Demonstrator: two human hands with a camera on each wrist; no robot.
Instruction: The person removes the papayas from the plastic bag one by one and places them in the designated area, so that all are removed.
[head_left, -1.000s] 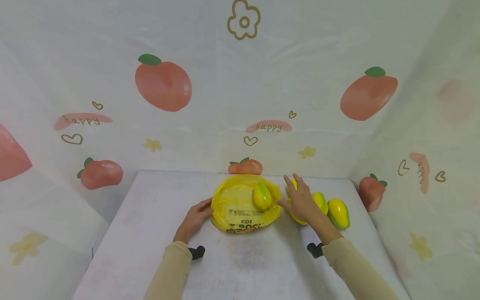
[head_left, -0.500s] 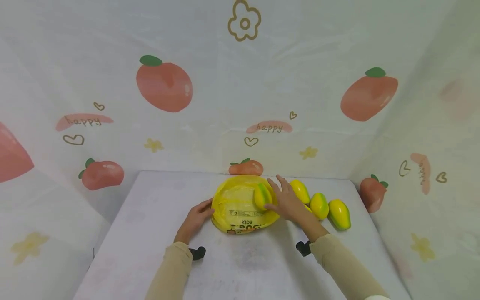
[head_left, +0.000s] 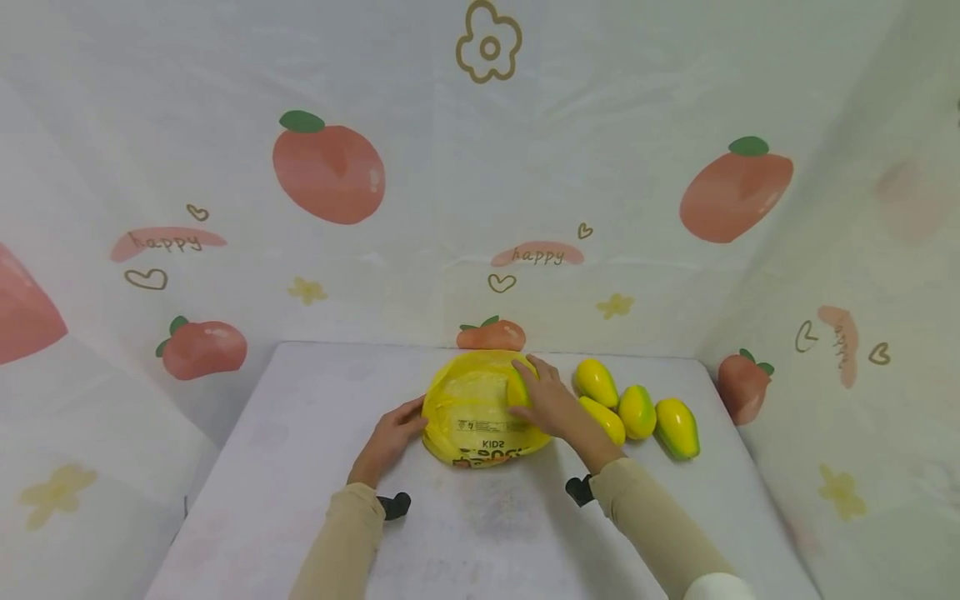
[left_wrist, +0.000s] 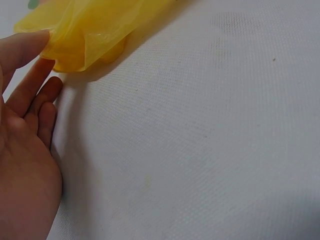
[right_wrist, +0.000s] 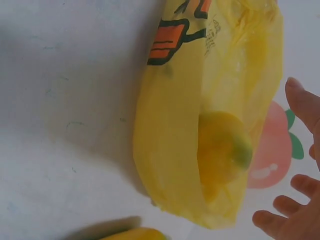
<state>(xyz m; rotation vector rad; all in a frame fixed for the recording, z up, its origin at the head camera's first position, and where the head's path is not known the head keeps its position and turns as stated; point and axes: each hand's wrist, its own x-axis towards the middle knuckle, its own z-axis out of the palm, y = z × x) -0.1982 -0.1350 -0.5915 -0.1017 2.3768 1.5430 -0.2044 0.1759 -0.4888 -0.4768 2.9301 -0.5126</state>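
An open-mouthed yellow plastic bag (head_left: pixel 472 396) with dark printing lies on the table. My left hand (head_left: pixel 388 437) pinches its left edge; in the left wrist view the thumb (left_wrist: pixel 30 47) lies on one side of the film and a finger on the other. A yellow-green mango (head_left: pixel 517 387) sits inside the bag on its right side, partly hidden by my right hand (head_left: pixel 551 402). The right wrist view shows the mango (right_wrist: pixel 222 147) partly seen through the film, with the right hand's fingers (right_wrist: pixel 287 205) spread beside the bag, apart from the fruit.
Several more mangoes (head_left: pixel 637 412) lie loose on the white table (head_left: pixel 480 533) to the right of the bag. Behind and at both sides hang pale sheets (head_left: pixel 420 283) printed with red fruit. A black strap piece shows at each wrist.
My right hand has moved left from above the loose mangoes to the mango in the bag, uncovering the loose ones. My left hand has stayed at the bag's edge.
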